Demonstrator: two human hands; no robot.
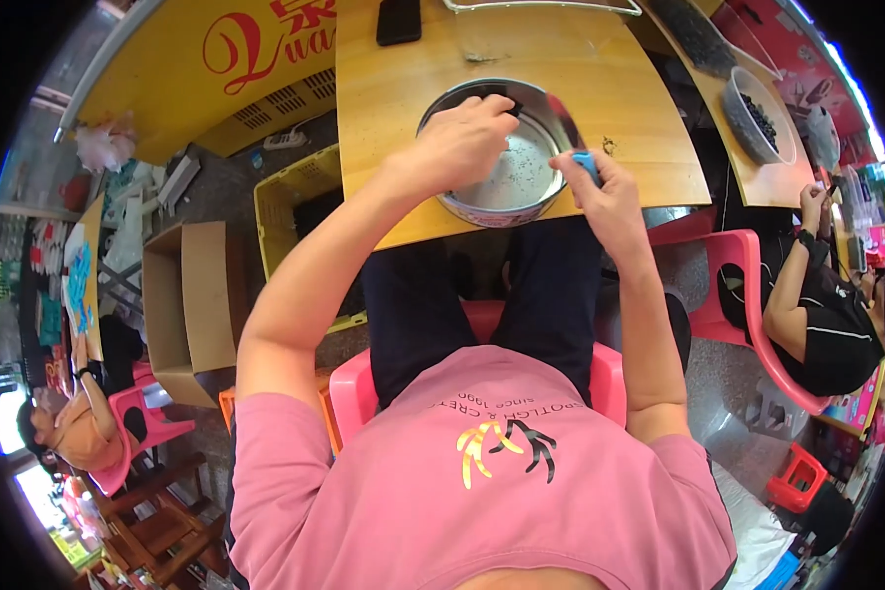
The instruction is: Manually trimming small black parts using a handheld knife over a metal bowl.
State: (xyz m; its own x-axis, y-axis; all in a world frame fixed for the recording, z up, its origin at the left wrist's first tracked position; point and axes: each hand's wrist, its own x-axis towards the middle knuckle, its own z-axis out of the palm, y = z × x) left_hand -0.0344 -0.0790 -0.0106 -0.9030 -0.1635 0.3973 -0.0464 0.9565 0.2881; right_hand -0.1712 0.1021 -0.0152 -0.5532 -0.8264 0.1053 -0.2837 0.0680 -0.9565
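A round metal basin (pixel 551 118) with small dark bits on its bottom stands at the near edge of a wooden table (pixel 403 128). My left hand (pixel 462 143) reaches over the basin's left rim, its fingers closed on a small dark piece (pixel 509 101). At the basin's right rim my right hand (pixel 600 192) grips a small blue tool (pixel 585 163). I sit on a pink plastic chair (pixel 349 398) pulled up to the table.
A black phone (pixel 399 20) and a metal tray (pixel 541 6) lie at the table's far side. A bowl of dark pieces (pixel 757 118) sits on the neighbouring table, where another person (pixel 826 315) sits. A yellow crate (pixel 295 202) and a cardboard box (pixel 182 305) stand on the floor at left.
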